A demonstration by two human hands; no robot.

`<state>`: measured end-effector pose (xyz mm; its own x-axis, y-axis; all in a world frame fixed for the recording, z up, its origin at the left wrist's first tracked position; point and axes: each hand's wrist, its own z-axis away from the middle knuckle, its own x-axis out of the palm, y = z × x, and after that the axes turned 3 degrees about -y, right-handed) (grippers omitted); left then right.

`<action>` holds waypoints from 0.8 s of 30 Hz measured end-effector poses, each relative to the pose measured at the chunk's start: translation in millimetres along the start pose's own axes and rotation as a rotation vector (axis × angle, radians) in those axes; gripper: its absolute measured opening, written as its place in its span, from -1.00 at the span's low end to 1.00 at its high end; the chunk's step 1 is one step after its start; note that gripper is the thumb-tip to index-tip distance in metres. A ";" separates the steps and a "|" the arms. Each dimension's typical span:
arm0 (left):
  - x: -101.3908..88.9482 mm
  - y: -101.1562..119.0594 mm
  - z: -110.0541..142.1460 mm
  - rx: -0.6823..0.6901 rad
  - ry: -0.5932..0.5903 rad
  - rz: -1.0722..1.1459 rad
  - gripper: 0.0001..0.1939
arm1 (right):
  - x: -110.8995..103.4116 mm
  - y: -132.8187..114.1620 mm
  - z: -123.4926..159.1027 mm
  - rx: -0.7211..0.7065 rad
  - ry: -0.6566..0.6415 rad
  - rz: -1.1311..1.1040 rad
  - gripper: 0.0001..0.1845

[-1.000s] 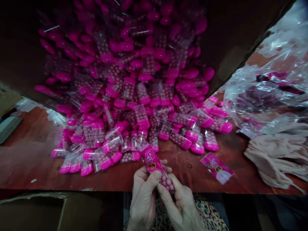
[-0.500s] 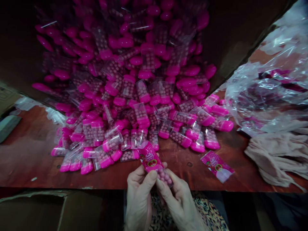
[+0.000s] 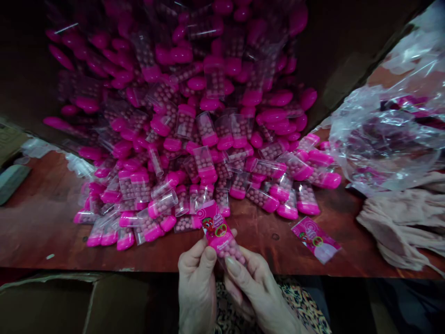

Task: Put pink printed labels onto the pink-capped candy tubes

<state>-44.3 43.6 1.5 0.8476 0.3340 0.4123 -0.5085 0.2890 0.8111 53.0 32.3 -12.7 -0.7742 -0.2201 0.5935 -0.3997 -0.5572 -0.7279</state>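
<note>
Fingers of both hands are closed narrowly on one clear plastic tube, and from here I can see the thumbs lying against it. The tube sits between the left hand and the right hand, just above the near edge of the desk. Its long axis tilts from upper left down to lower right. The labelled end points up and away on the left, while the lower end, showing pink balls through the plastic, is nearer the right thumb. The pink label carries a cartoon strawberry character and a round green-ringed mark (the small print is too blurred for me to read at this distance). Just beyond the tube, a heap of clear tubes with magenta caps spreads across the reddish wood, each filled with the same pink balls. To the right lie a flat pink printed packet, a crumpled clear plastic bag and a bundle of beige cloth. Below the desk sit a cardboard flap and leopard-print fabric.
</note>
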 end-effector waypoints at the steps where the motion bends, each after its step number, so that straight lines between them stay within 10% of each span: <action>1: -0.7 -1.2 1.4 0.006 0.011 -0.035 -0.74 | 1.3 2.1 0.6 -0.015 0.039 0.028 -0.57; 7: -3.9 -6.6 7.9 0.003 0.028 -0.172 -0.73 | 6.5 2.9 3.2 -0.078 0.205 0.129 -0.56; 17: -6.1 0.5 -4.7 -0.004 -0.003 -0.033 -0.75 | -2.0 0.1 -2.8 0.025 0.037 0.025 -0.60; 24: -2.4 -6.1 1.0 -0.076 0.012 -0.116 -0.72 | 0.9 9.4 6.2 -0.160 0.414 0.476 -0.61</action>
<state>-43.0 40.2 -4.0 0.8996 0.3052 0.3123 -0.4177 0.3928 0.8193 51.6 21.9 -16.9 -0.9970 -0.0685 0.0355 -0.0100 -0.3418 -0.9397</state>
